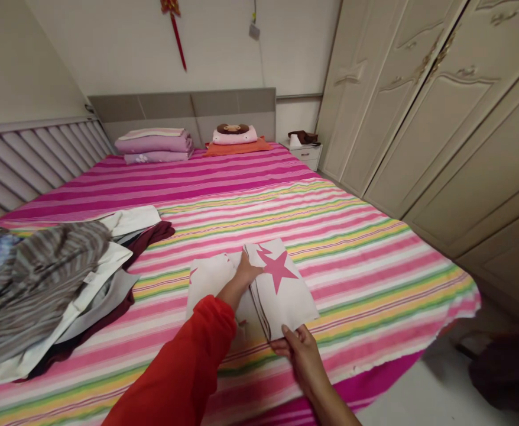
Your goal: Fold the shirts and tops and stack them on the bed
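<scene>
On the striped bedspread lies a white, stiff-looking folded storage box (pixel 286 296) with pink stars, partly opened out. Its right section is several layers thick and carries a large star; a flatter white section extends to the left. My left hand (pixel 245 272), in a red sleeve, grips the far left edge of the thick section, thumb on top. At the near edge of that section, my right hand (pixel 298 348) pinches the lower corner between thumb and fingers. My left arm hides part of the left section.
A heap of clothes (pixel 51 278) lies on the bed to the left. Folded purple bedding (pixel 155 144) and an orange pillow (pixel 237 148) are by the headboard (pixel 233 103). A nightstand (pixel 306 155) and a wardrobe (pixel 419 118) stand on the right.
</scene>
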The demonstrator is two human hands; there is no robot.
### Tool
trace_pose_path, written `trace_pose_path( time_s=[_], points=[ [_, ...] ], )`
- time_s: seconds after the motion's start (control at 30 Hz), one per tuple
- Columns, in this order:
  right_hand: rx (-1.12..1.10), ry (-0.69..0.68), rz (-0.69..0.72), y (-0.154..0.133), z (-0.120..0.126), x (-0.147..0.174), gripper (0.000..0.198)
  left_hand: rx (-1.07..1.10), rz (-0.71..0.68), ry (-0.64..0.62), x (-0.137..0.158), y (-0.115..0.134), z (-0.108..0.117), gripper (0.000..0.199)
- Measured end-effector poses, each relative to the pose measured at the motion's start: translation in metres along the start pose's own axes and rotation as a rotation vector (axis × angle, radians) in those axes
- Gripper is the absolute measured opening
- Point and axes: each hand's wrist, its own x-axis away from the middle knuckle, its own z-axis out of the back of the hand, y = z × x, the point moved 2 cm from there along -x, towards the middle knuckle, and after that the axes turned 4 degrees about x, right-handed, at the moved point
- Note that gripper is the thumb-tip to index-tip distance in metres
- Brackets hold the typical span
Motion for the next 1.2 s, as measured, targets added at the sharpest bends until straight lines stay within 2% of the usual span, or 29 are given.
trace_pose_path(
  time_s=[0.07, 0.13, 0.2, 0.27, 0.33, 0.37, 0.47, 0.53, 0.63, 0.73, 0.8, 0.9, 0.97, 1.03, 1.1, 1.2],
  points=[
    [0.08, -0.03, 0.002, 0.002, 0.004, 0.004, 0.061, -0.151, -0.114, 0.061, 0.006, 0.006, -0.001, 0.118],
    [0.222, 0.007, 0.083, 0.0, 0.011, 0.011, 0.056, -0.386, -0.315, 0.105, 0.015, 0.012, -0.005, 0.1],
    [0.447, 0.115, 0.305, -0.01, 0.018, 0.018, 0.046, -0.601, -0.497, 0.083, 0.023, 0.011, -0.014, 0.073],
    [0.717, 0.196, 0.611, -0.026, 0.021, 0.021, 0.036, -0.739, -0.601, 0.0, 0.031, 0.001, -0.025, 0.054],
    [0.996, 0.228, 0.845, -0.038, 0.02, 0.016, 0.038, -0.892, -0.673, -0.069, 0.037, -0.019, -0.034, 0.047],
    [1.132, 0.236, 0.913, -0.041, 0.02, 0.01, 0.043, -0.985, -0.697, -0.09, 0.04, -0.03, -0.036, 0.046],
    [1.446, 0.256, 0.968, -0.033, 0.028, -0.013, 0.05, -1.267, -0.698, -0.101, 0.043, -0.058, -0.035, 0.05],
    [1.504, 0.213, 0.974, -0.021, 0.041, -0.024, 0.05, -1.398, -0.679, -0.1, 0.041, -0.066, -0.03, 0.052],
    [1.336, 0.183, 0.943, -0.015, 0.062, -0.03, 0.049, -1.477, -0.64, -0.102, 0.035, -0.065, -0.025, 0.053],
    [0.991, 0.315, 0.816, -0.035, 0.076, -0.038, 0.054, -1.438, -0.599, -0.128, 0.031, -0.057, -0.026, 0.057],
    [0.812, 0.337, 0.678, -0.054, 0.077, -0.049, 0.06, -1.348, -0.539, -0.184, 0.031, -0.05, -0.028, 0.059],
    [0.662, 0.174, 0.418, -0.077, 0.067, -0.068, 0.064, -1.205, -0.469, -0.27, 0.039, -0.034, -0.022, 0.052],
    [0.592, 0.068, 0.262, -0.089, 0.059, -0.076, 0.066, -1.158, -0.501, -0.27, 0.051, -0.019, -0.007, 0.048],
    [0.518, -0.045, 0.137, -0.097, 0.052, -0.079, 0.069, -1.138, -0.559, -0.188, 0.063, -0.003, 0.019, 0.048],
    [0.437, -0.208, 0.04, -0.104, 0.041, -0.077, 0.071, -1.133, -0.58, -0.037, 0.07, 0.01, 0.049, 0.048],
    [0.374, -0.377, 0.002, -0.115, 0.02, -0.068, 0.072, -1.149, -0.537, 0.143, 0.067, 0.016, 0.078, 0.049]
  ],
)
